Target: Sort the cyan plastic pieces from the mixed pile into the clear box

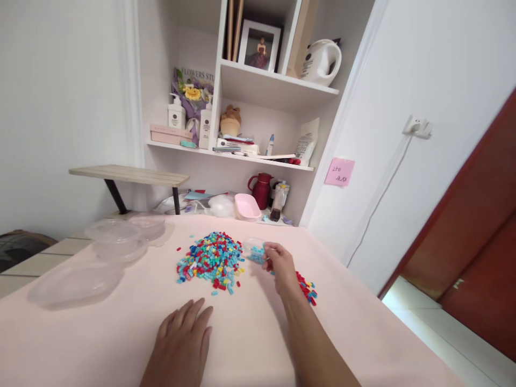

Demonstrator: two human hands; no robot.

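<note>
A large heap of small toy building bricks (213,255), mostly light blue and red with some yellow, green and dark blue, lies mid-table. To its right, a small clear plastic container (250,243) holds light blue bricks. My right hand (280,263) is at the container's right side with fingers pinched together; whether they hold a brick or the container's edge is hidden. A smaller group of mostly red bricks (307,288) lies partly behind my right wrist. My left hand (183,336) rests flat on the table, fingers stretched out, in front of the heap and holding nothing.
Several clear plastic containers (78,282) stand on the left of the pink-covered table (242,344). Beyond the far edge are a pink basin (247,207), a red jug (262,191) and a bottle (278,203). A small wooden stand (129,174) is at the back left, below white shelves (266,161).
</note>
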